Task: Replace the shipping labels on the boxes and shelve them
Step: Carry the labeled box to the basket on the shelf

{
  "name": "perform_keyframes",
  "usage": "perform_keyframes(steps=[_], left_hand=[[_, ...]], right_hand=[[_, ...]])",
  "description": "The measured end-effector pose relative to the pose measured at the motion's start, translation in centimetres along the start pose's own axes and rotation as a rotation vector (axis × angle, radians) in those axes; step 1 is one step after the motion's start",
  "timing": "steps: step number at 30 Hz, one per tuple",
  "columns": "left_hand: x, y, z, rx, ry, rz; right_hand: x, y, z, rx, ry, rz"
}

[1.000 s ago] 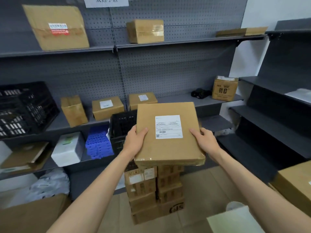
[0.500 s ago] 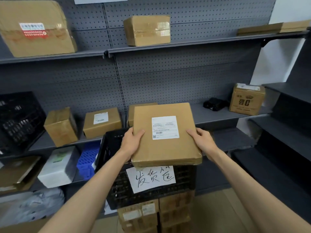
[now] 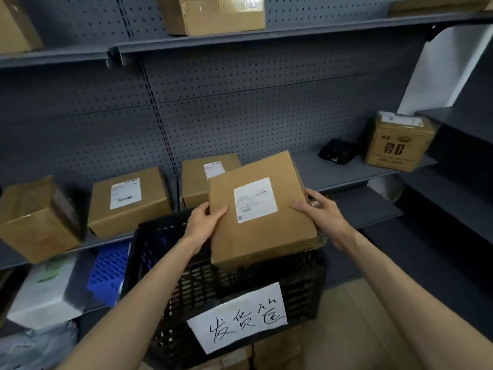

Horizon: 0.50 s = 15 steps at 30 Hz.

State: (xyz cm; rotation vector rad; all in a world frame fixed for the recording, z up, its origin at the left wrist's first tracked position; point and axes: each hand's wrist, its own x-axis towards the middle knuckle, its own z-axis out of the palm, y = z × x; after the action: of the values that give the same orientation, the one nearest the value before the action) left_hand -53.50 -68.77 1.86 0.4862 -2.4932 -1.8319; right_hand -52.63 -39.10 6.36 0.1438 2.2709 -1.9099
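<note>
Right now you are on the shelving half of the job: the flat box (image 3: 262, 209) you carry already wears a white shipping label (image 3: 254, 200) on its upper face, so as far as can be judged the relabelling of this one is done. Your left hand (image 3: 204, 222) grips its left edge, thumb laid on top near the corner and fingers curled beneath. Your right hand (image 3: 318, 212) clamps the right edge the same way, thumb on top beside the label. The box is tilted, its far end raised, and it hangs over the black crate (image 3: 224, 289) with the handwritten sign (image 3: 240, 316), its far corner reaching toward the middle shelf (image 3: 320, 169).

Two labelled boxes sit on that shelf: one (image 3: 129, 200) to the left, and another (image 3: 205, 177) directly behind your box and partly hidden by it. To the right the shelf shows bare board before a small black object (image 3: 337, 152) and a printed carton (image 3: 398, 141).

Your next move calls for lifting the box clear of the crate rim, levelling it, and sliding it onto that bare stretch, label up. Mind the box behind: the gap looks tight, and a skewed push could knock it. Keep both grips until the base rests fully on the shelf.
</note>
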Motion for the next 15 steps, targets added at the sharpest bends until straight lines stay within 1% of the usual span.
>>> perform_keyframes(steps=[3, 5, 7, 9, 10, 12, 15], left_hand=[[2.9, 0.8, -0.1, 0.14, 0.011, 0.083], [4.4, 1.8, 0.1, 0.242, -0.004, 0.178], [5.6, 3.0, 0.5, 0.372, -0.106, 0.339], [6.5, 4.6, 1.1, 0.564, -0.255, 0.551], [6.8, 5.6, 1.5, 0.666, -0.319, 0.639], [7.5, 7.3, 2.5, 0.823, -0.398, 0.797], [8.5, 8.9, 3.3, 0.905, -0.463, 0.935]], right_hand=[[1.3, -0.2, 1.1, -0.057, 0.082, -0.02], [1.8, -0.4, 1.9, -0.246, 0.149, -0.031], [2.1, -0.3, 2.7, -0.532, 0.208, -0.055], [2.2, -0.2, 3.6, -0.684, 0.24, -0.09], [2.2, -0.3, 4.0, -0.711, 0.252, -0.1], [2.0, -0.6, 4.5, -0.731, 0.287, -0.114], [1.1, -0.7, 4.4, -0.759, 0.353, -0.115]])
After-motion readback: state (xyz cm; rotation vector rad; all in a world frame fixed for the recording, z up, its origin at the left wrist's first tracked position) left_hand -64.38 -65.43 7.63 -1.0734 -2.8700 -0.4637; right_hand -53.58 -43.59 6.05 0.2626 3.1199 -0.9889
